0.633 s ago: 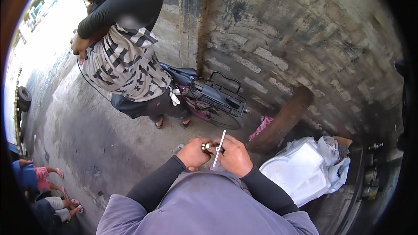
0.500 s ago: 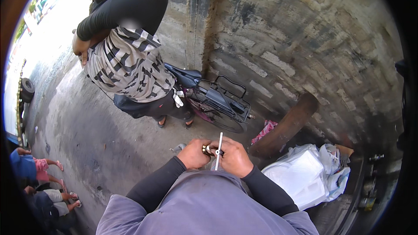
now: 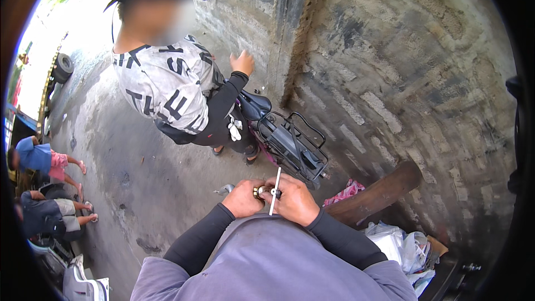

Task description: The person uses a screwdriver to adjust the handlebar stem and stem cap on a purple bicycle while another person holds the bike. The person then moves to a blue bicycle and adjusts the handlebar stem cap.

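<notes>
In front of my waist, my left hand (image 3: 243, 199) is closed around a small brass-coloured fitting (image 3: 258, 192). My right hand (image 3: 297, 200) is closed close beside it, on a dark small part with a slim white crossbar (image 3: 275, 191). The bar stands nearly upright between my hands, its two ends sticking out past my fingers. Fingers cover much of the join, so I cannot tell whether fitting and crossbar are one piece. Just beyond my left hand shows a grey object (image 3: 225, 189) whose kind I cannot make out.
A person (image 3: 167, 86) in a patterned shirt stands ahead, beside a bicycle (image 3: 290, 139) with a rear rack. A rough block wall (image 3: 390, 78) rises at right. A brown cylinder (image 3: 384, 189) and white plastic bags (image 3: 409, 251) lie near it. Two people (image 3: 47, 212) are at far left.
The person ahead has lowered a raised arm and turned. My view has shifted, moving the bags lower and the people at left further in. My hands keep the same grip; the crossbar leans slightly more.
</notes>
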### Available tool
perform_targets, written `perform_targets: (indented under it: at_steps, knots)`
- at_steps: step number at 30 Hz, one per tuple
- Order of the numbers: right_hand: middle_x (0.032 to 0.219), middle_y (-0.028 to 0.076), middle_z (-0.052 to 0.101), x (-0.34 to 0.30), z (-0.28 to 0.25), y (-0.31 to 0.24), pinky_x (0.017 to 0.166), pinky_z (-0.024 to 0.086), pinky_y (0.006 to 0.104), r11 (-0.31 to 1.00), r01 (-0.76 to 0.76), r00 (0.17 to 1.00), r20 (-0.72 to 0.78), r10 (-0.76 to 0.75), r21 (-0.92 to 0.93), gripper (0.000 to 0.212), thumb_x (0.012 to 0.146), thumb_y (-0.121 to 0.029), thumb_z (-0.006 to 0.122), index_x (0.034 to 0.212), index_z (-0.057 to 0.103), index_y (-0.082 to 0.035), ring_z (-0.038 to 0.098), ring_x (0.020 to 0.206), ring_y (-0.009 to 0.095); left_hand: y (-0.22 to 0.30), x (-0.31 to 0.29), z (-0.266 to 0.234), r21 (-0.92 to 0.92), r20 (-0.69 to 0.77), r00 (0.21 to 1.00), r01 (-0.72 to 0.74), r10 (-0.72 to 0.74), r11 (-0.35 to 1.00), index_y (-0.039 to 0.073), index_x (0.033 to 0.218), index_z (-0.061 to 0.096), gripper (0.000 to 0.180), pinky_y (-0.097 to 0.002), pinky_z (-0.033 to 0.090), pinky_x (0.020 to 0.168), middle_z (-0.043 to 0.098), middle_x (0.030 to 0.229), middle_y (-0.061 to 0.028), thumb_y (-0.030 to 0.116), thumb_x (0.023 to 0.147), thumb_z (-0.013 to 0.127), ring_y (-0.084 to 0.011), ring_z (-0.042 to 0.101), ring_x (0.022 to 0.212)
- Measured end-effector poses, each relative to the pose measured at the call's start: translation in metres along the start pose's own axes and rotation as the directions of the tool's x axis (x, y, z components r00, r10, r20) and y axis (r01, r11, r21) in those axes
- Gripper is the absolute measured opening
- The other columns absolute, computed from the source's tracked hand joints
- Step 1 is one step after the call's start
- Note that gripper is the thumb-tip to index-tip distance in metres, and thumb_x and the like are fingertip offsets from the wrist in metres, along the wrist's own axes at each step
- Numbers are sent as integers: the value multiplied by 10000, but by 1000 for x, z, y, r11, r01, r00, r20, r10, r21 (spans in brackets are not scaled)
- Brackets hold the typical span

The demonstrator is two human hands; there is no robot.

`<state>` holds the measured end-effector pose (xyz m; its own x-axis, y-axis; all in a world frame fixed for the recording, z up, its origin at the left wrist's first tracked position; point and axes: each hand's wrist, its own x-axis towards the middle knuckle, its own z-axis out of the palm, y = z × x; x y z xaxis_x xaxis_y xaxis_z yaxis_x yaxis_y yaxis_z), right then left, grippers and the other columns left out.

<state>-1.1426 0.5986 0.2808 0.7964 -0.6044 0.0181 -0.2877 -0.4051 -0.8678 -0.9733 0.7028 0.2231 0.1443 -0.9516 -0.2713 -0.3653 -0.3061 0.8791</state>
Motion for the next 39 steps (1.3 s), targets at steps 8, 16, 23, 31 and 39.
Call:
perform_targets:
  at_steps: [8, 16, 23, 31, 39]
  knots:
    - [1061, 162, 740, 11, -31, 40, 826, 590, 461, 990, 100, 981, 159, -115, 98, 235, 886, -127, 804, 1109, 769, -61, 726, 934, 381, 11, 14, 33, -43, -89, 994, 58, -62, 997, 26, 1057, 762, 228, -477, 573, 813, 756, 975, -233, 85, 845, 706, -434, 736, 925]
    - [1026, 158, 739, 18, -35, 68, 803, 587, 449, 980, 190, 965, 170, -199, 63, 209, 911, -134, 800, 1100, 766, -52, 726, 902, 373, 15, 28, 43, -62, -135, 987, 85, -93, 994, -4, 1059, 760, 260, -473, 580, 824, 763, 966, -237, 75, 814, 734, -426, 745, 931]
    - [972, 136, 721, 33, -42, 72, 789, 586, 434, 981, 189, 958, 213, -191, 32, 177, 895, -89, 790, 1064, 756, -47, 726, 884, 356, 15, 38, 38, -12, -154, 983, 103, -104, 995, -6, 1088, 756, 295, -479, 575, 875, 756, 1030, -253, 66, 803, 731, -466, 722, 1005]
    - [956, 118, 710, 46, -56, 61, 776, 585, 423, 996, 87, 966, 245, -82, -8, 204, 881, -73, 794, 1081, 759, -74, 732, 880, 337, 16, 52, 32, -14, -120, 989, 83, -85, 996, -17, 1082, 744, 302, -483, 573, 886, 751, 1042, -259, 60, 791, 737, -465, 718, 1016]
    - [989, 117, 729, 49, -58, 53, 784, 592, 432, 997, 52, 969, 240, -62, 49, 184, 896, -78, 792, 1078, 764, -64, 739, 890, 343, 15, 54, 30, -23, -127, 990, 58, -60, 998, -20, 1025, 744, 243, -491, 573, 848, 748, 1002, -260, 64, 797, 736, -469, 719, 972]
